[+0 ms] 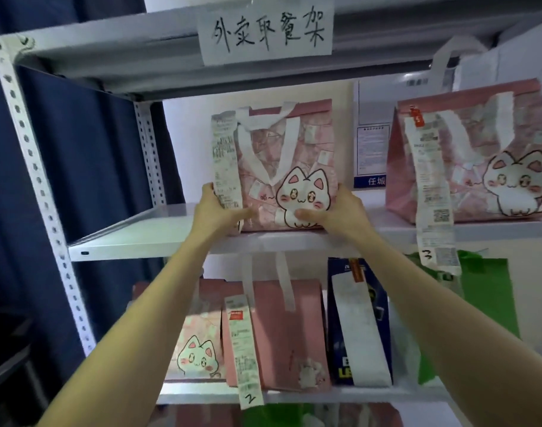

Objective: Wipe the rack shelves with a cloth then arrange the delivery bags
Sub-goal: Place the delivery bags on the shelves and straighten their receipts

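A pink cat-print delivery bag (297, 149) with white handles and a long receipt stands on the upper shelf (125, 238) of the white metal rack. My left hand (217, 211) grips its lower left corner, thumb across the front. My right hand (334, 211) grips its lower right corner the same way. A second pink cat bag (479, 167) with a hanging receipt stands to the right on the same shelf. No cloth is in view.
The shelf below holds two pink bags (276, 331), a dark blue bag (359, 325) and a green bag (485, 303). A handwritten paper sign (266, 32) hangs on the top shelf. A perforated rack post (38, 180) and dark blue curtain stand left.
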Demonstrator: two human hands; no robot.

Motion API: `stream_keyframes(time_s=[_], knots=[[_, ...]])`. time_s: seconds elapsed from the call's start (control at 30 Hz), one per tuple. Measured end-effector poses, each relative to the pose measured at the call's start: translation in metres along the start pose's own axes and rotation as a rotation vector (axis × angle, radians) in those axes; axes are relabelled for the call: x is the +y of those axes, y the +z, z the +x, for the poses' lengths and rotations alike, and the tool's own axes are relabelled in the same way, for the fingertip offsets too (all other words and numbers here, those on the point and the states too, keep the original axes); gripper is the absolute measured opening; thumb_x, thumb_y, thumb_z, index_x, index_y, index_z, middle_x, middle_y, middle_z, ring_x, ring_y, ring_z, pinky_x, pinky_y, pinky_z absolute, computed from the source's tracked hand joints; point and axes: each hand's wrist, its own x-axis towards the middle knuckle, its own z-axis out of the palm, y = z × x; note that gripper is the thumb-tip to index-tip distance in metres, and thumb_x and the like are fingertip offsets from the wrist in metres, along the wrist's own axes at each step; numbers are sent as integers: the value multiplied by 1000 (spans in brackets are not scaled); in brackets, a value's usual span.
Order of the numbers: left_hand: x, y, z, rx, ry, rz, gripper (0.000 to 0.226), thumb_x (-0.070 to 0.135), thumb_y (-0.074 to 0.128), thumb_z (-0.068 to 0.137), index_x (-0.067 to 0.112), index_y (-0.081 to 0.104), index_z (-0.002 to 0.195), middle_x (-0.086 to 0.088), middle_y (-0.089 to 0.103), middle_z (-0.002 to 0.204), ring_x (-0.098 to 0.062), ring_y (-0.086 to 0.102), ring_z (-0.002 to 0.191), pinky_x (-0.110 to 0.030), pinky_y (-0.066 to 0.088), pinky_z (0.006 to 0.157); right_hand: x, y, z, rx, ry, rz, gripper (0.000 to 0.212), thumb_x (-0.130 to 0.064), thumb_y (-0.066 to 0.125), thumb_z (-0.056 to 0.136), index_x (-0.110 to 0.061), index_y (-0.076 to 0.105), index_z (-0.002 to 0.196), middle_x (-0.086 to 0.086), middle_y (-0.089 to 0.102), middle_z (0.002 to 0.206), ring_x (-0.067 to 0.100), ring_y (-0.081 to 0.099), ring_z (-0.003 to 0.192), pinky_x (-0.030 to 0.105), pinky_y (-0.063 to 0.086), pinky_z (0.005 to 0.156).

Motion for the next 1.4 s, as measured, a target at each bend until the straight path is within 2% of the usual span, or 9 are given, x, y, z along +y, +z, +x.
stream_keyframes(time_s=[0.17, 0.3, 0.47, 0.77, 1.0, 1.13, 1.27, 1.3, 1.4], knots=[[-36, -53, 3, 84, 81, -25, 95, 43, 102, 66, 24, 39, 135, 8, 68, 122, -13, 69, 109, -33, 56, 92, -41, 52, -11, 5, -58, 24, 91, -56, 97, 59, -20, 50, 128, -10, 67, 115, 13, 62, 100, 28, 50, 79], [-63, -111, 5, 160, 62, -7, 95, 44, 101, 68, 25, 34, 132, 10, 67, 117, 3, 68, 90, -21, 55, 77, -85, 106, -15, -47, -128, 78, 87, -49, 97, 61, -22, 50, 129, -9, 69, 121, 15, 67, 109, 35, 56, 91], [-97, -173, 13, 239, 32, 64, 97, 50, 99, 68, 23, 36, 136, 13, 66, 114, -18, 67, 109, -34, 53, 91, -128, 170, -16, -116, -142, 58, 82, -43, 93, 69, -18, 41, 128, -7, 66, 114, 19, 66, 101, 35, 52, 80], [-132, -214, 13, 250, 35, 88, 107, 40, 96, 77, 22, 33, 161, -2, 55, 155, -25, 54, 142, -51, 45, 119, -146, 229, -15, -206, -134, -43, 85, -44, 90, 72, -13, 43, 135, 3, 66, 125, 24, 64, 111, 41, 57, 90], [-139, -216, 6, 250, 59, 101, 105, 40, 89, 86, 19, 24, 166, -3, 45, 164, -24, 43, 152, -54, 38, 124, -148, 237, -17, -207, -133, -69, 90, -49, 90, 70, -13, 41, 136, 1, 65, 126, 19, 60, 104, 33, 50, 78], [-137, -216, -2, 279, 28, 148, 114, 42, 85, 90, 17, 10, 171, -5, 27, 175, -25, 28, 161, -50, 30, 130, -149, 230, -21, -209, -145, -102, 91, -52, 91, 73, -13, 41, 138, 4, 64, 135, 25, 63, 120, 38, 57, 87], [-137, -220, -25, 373, 95, 219, 103, 39, 84, 91, 20, 19, 169, -6, 36, 165, -20, 44, 149, -43, 43, 120, -147, 210, -37, -154, -192, -59, 85, -51, 89, 77, -15, 43, 140, 1, 63, 140, 11, 60, 114, 15, 47, 73], [-139, -220, -34, 424, 125, 234, 96, 39, 84, 91, 21, 26, 166, -6, 40, 159, -19, 48, 142, -39, 48, 114, -146, 203, -44, -116, -226, -54, 85, -51, 88, 79, -15, 44, 142, 1, 63, 142, 8, 56, 112, 13, 45, 77], [-149, -216, -63, 586, 230, 227, 69, 43, 79, 93, 21, 46, 149, -3, 50, 141, -13, 58, 123, -28, 49, 99, -137, 183, -72, 13, -338, -10, 77, -55, 83, 83, -16, 50, 142, -1, 62, 140, 4, 54, 116, 24, 48, 95]])
